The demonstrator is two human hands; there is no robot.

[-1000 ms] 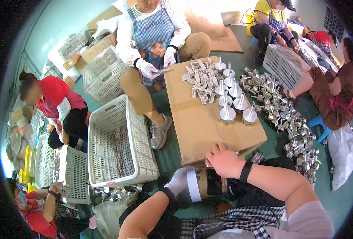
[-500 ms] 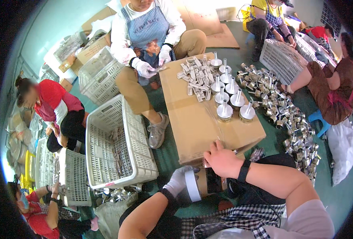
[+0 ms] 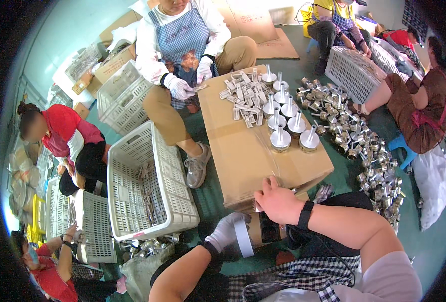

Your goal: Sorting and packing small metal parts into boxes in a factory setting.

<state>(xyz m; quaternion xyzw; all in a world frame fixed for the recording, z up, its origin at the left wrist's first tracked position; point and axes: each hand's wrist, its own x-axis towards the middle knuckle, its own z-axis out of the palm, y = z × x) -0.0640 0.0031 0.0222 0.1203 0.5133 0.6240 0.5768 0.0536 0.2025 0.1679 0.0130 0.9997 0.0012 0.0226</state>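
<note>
My left hand [image 3: 227, 232], in a white glove, is closed on the edge of a wide white ring-shaped roll [image 3: 243, 236]. At the near edge of a large cardboard box [image 3: 250, 166] is my right hand [image 3: 279, 203], bare, with a black wristband. Its fingers are bent over something mostly hidden; a small silver end [image 3: 294, 191] shows beside it. Below it lies a dark flat object [image 3: 269, 229]. On the box stand several round metal parts with upright stems [image 3: 280, 139], beside a pile of small pale clips [image 3: 245, 95].
Many metal parts [image 3: 379, 171] lie heaped on the floor at right. A white plastic crate [image 3: 182, 201] stands at left. Across the box sits a co-worker with gloved hands [image 3: 180, 86]. Other people work beside crates at left and far right.
The view has shifted slightly. My hands stay nearly in place, with the left still on the white roll and the right at the box edge.
</note>
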